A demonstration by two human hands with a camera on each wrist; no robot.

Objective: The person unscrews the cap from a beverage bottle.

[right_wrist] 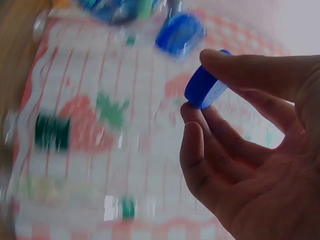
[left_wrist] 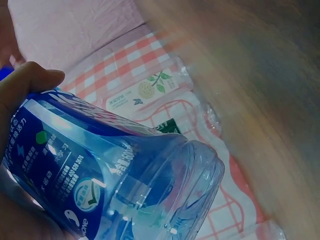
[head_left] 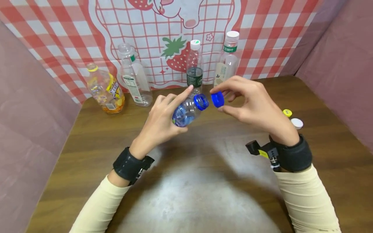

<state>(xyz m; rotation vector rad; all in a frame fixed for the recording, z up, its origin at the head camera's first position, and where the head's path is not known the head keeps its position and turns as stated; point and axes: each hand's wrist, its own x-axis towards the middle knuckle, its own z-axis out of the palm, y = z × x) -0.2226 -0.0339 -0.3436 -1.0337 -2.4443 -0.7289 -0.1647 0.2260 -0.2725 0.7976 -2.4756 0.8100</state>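
My left hand [head_left: 163,119] grips a clear plastic bottle [head_left: 187,111] with a blue label, tilted so its blue-ringed mouth points up to the right. In the left wrist view the bottle's blue label [left_wrist: 65,160] and clear base fill the lower left, with the thumb across the label. Between thumb and fingertips my right hand [head_left: 247,100] pinches a blue bottle cap [head_left: 217,99], held just right of the bottle's mouth with a small gap between them. The right wrist view shows the cap [right_wrist: 202,87] edge-on, apart from the blurred blue bottle mouth [right_wrist: 180,35].
Along the back edge of the wooden table [head_left: 186,194] stand a yellow-labelled bottle [head_left: 106,90], an uncapped clear bottle [head_left: 135,79], a white-capped bottle with a dark green label [head_left: 194,64] and a taller white-capped bottle [head_left: 228,58]. A yellow cap [head_left: 287,113] and white cap [head_left: 297,123] lie at right.
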